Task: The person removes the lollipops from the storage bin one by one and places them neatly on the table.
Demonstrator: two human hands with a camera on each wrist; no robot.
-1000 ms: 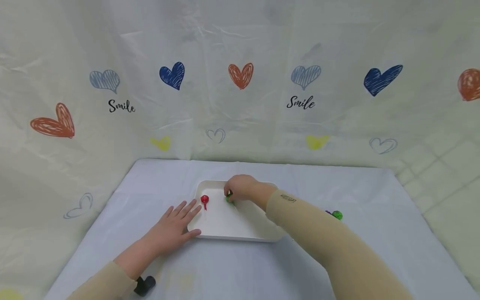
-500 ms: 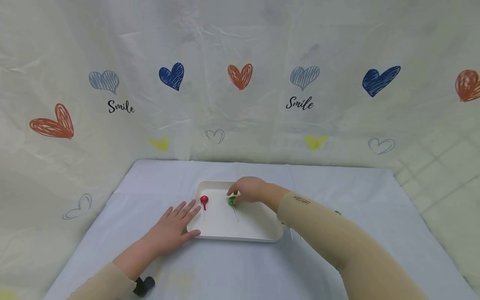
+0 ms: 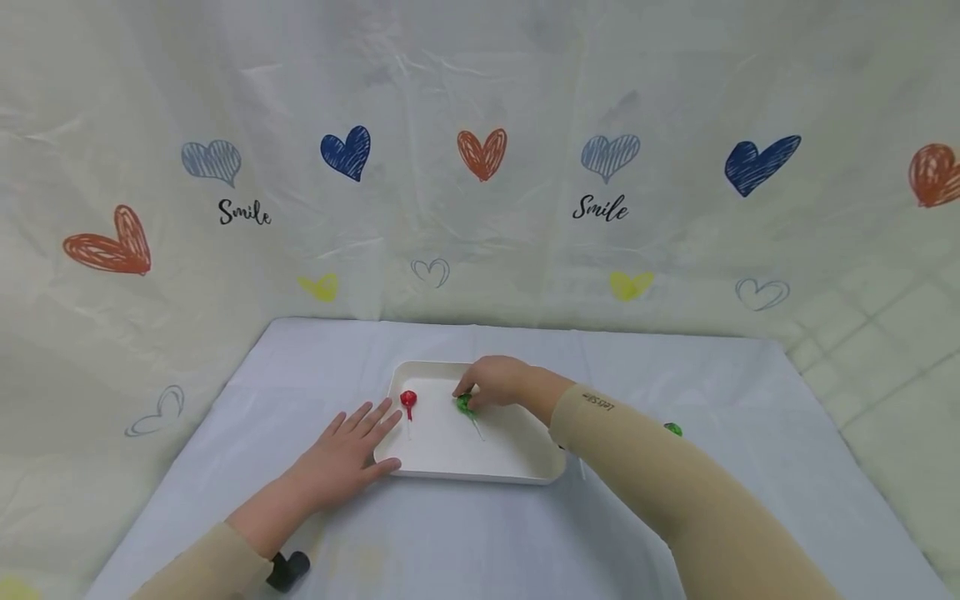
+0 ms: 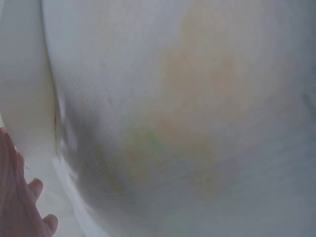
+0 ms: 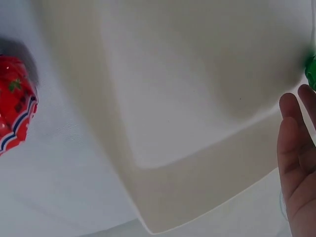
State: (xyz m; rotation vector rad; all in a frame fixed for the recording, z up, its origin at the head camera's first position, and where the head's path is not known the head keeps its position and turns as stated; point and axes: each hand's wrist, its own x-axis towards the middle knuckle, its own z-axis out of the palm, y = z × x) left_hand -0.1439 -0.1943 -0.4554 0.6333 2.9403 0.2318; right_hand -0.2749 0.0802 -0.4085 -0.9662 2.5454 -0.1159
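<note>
A white tray [image 3: 442, 454] lies on the table, with a red lollipop [image 3: 408, 399] in its left part. To the right of that one, a green lollipop [image 3: 464, 405] lies on the tray floor, its thin stick pointing toward the front right. My right hand [image 3: 497, 381] reaches over the tray, fingertips at the green candy head. In the right wrist view, those fingers look fairly straight and the green lollipop [image 5: 311, 72] is cut off by the frame. My left hand [image 3: 339, 458], fingers spread, rests at the tray's left edge.
Another green candy [image 3: 672, 428] shows on the table beyond my right sleeve. The right wrist view also has a red wrapped candy [image 5: 15, 104] outside the tray. A black object [image 3: 288, 572] is by my left wrist. A heart-printed sheet [image 3: 480, 233] hangs behind.
My right hand first uncovered the green lollipop, its fingers spreading away from it. Since then, the fingertips have closed in again and the stick has swung slightly right. My left hand stays put.
</note>
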